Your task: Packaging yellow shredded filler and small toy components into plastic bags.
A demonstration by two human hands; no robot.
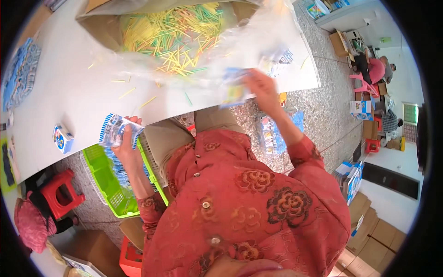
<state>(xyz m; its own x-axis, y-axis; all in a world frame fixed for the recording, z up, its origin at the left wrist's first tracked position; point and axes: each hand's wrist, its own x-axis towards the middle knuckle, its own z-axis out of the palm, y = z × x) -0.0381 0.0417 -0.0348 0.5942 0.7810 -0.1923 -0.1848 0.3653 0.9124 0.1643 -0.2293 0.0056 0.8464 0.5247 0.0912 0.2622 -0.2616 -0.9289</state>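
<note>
My left hand is closed around clear plastic packets with blue-and-white striped ends, held over the table's near edge. My right hand, smeared by motion, grips a clear printed packet with something yellow showing in it. That packet is blurred, so its contents are hard to make out. Beyond both hands lies an opened carton, lined with clear plastic and heaped with thin yellow, green and orange sticks. A few loose sticks are scattered on the white table between the carton and me.
A small blue-and-white box and a pile of blue packets lie at left. Under the table edge is a green basket holding packets. A red stool stands lower left; a bag of packets lies on the floor at right.
</note>
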